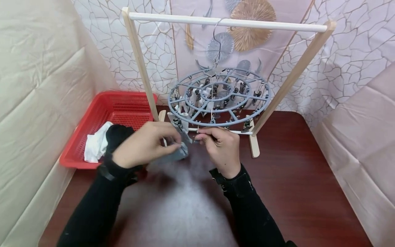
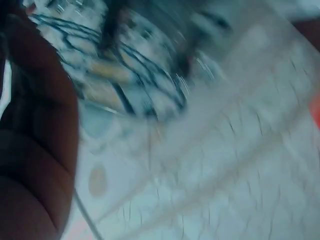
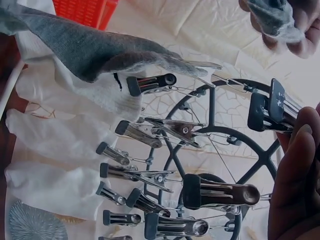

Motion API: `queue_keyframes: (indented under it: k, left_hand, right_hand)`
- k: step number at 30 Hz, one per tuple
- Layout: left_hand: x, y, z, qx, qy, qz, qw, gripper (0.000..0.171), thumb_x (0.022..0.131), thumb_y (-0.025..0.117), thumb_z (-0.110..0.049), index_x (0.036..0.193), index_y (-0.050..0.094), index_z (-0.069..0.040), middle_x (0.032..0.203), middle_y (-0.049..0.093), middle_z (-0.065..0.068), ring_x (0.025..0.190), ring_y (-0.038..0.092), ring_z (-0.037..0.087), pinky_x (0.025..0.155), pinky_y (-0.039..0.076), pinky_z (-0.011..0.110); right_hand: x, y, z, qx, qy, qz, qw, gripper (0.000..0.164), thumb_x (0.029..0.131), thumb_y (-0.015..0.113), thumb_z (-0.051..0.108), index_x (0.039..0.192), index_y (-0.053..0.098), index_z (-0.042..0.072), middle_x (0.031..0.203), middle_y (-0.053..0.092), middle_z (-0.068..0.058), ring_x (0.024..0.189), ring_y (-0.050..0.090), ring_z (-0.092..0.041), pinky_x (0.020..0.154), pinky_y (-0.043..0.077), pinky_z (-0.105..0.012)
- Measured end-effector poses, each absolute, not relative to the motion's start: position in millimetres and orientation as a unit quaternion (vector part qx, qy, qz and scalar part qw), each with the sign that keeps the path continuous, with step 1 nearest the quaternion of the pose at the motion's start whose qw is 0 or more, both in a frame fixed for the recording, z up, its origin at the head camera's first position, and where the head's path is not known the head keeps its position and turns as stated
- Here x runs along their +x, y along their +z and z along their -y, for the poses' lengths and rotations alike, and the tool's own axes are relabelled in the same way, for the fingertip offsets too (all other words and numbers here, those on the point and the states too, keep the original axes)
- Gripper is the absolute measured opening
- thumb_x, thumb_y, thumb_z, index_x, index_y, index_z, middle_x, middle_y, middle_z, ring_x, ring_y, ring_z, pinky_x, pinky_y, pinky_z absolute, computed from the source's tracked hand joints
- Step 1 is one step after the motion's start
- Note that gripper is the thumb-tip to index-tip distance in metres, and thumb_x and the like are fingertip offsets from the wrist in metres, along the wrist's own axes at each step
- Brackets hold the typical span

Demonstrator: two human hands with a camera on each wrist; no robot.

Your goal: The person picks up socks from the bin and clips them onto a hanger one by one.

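Observation:
My left hand (image 1: 148,142) holds a grey sock (image 1: 176,154) between curled fingers, left of my right hand (image 1: 220,147). In the right wrist view the grey sock (image 3: 274,20) bunches at the left fingertips. My right hand pinches a metal clip with dark pads (image 3: 270,107) at the near rim of a round grey drying hanger (image 1: 200,122). Another grey sock (image 3: 95,47) and several white socks (image 3: 55,187) hang from the hanger's clips. In the blurred left wrist view, the left hand (image 2: 42,145) fills the left edge and its sock is mostly hidden.
The hanger hooks over the white rod (image 1: 271,24) of a wooden stand (image 1: 293,65). A red basket (image 1: 74,147) at the left holds a white piece (image 1: 95,144) and a black piece (image 1: 118,135) of cloth. Several free clips (image 3: 220,194) dangle from the hanger. A dark red table (image 1: 308,192) lies beneath.

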State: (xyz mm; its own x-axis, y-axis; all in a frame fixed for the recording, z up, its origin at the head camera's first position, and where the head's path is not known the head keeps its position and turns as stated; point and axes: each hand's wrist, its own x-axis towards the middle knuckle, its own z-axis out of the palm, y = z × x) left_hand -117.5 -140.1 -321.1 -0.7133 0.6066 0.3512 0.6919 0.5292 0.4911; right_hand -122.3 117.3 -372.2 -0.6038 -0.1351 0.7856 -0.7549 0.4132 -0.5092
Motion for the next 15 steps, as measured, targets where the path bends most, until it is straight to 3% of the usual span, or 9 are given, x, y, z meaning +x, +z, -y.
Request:
queue_keyframes:
  k: [8, 15]
  left_hand:
    - [-121.0, -344.9, 91.2, -0.312, -0.292, 0.898, 0.101, 0.008, 0.102, 0.08, -0.013, 0.104, 0.087, -0.016, 0.093, 0.083, -0.005, 0.075, 0.066, 0.004, 0.071, 0.056, 0.029]
    - [-115.9, -344.0, 85.2, -0.296, -0.322, 0.883, 0.17, 0.006, 0.105, 0.082, -0.017, 0.11, 0.087, -0.017, 0.101, 0.084, -0.001, 0.086, 0.073, 0.013, 0.076, 0.059, 0.036]
  right_hand:
    - [-121.0, -371.0, -123.4, 0.273, 0.455, 0.779, 0.334, 0.005, 0.093, 0.091, 0.004, 0.098, 0.089, 0.002, 0.087, 0.086, -0.012, 0.062, 0.071, -0.016, 0.063, 0.047, -0.019]
    - [-123.1, -371.1, -125.3, 0.265, 0.457, 0.779, 0.338, 0.008, 0.092, 0.091, 0.004, 0.098, 0.088, 0.002, 0.082, 0.083, -0.012, 0.063, 0.072, -0.018, 0.065, 0.052, -0.02]
